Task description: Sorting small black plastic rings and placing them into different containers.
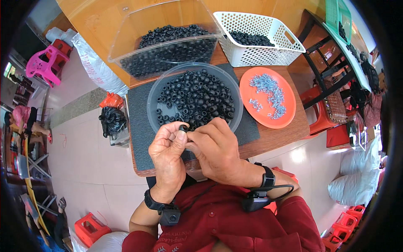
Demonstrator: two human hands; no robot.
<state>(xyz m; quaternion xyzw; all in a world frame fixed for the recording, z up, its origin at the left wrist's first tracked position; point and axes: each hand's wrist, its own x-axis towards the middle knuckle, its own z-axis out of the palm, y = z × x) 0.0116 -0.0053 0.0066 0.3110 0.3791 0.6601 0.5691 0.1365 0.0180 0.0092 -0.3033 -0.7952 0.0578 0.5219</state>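
You had both hands together just below the middle of the frame, over the near rim of the round clear bowl (153, 101). Your left hand (168, 153) pinched a small black rubber ring (183, 127) between thumb and fingertips, its grip closed on the piece. Your right hand (216, 149) pressed in against it from the right, fingers curled toward the same ring; whether that grip also held something small, such as a screw, I could not tell, because the fingers hid it. The bowl behind your hands was heaped with loose black rings of the same kind and sat on a dark grey mat (138, 138) on the wooden tabletop (277, 136). To the right of centre lay an orange plate (289, 94) with a scatter of small silvery screws (266, 90). At the top of the frame a clear rectangular tub (126, 25) held many more black rings, and a white slotted basket (260, 54) beside it, top right, held a shallower layer of black pieces. Judging by this, the work seemed far from over: the bowl and tub were both well filled, the plate held plenty of screws, and only one ring was in hand.
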